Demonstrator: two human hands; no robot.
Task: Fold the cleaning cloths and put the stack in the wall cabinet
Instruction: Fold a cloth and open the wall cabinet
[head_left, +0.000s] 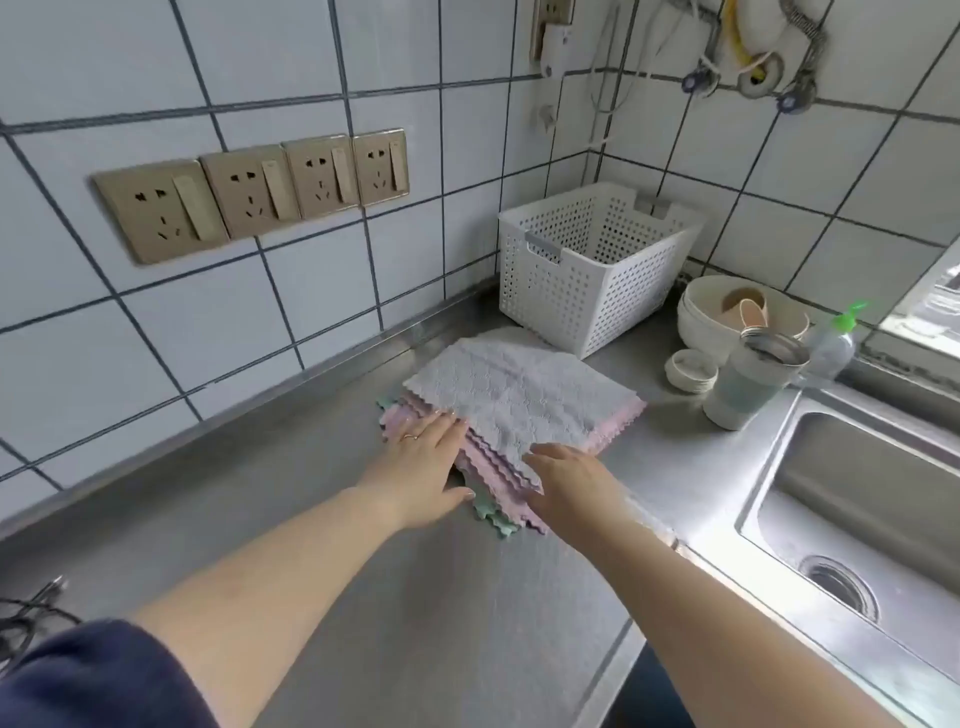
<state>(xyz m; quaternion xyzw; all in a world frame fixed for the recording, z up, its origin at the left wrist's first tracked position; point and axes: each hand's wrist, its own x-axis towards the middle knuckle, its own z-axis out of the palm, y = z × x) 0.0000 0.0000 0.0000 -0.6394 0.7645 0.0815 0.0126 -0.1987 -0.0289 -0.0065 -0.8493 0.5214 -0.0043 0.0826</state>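
A stack of folded cleaning cloths (524, 400) lies on the steel counter, a grey cloth on top, pink and green ones showing at the zigzag edges beneath. My left hand (421, 467) rests flat on the stack's left near corner, fingers straight, a ring on one finger. My right hand (571, 483) lies at the near edge of the stack, its fingertips at or under the grey cloth's corner; the fingers are partly hidden. No wall cabinet is in view.
A white perforated basket (597, 260) stands behind the stack in the corner. Bowls (727, 317), a small dish stack (691, 369), a tumbler (753, 379) and a soap bottle (836, 343) sit to the right. The sink (857, 499) lies at far right. Wall sockets (249, 192) are on the tiles.
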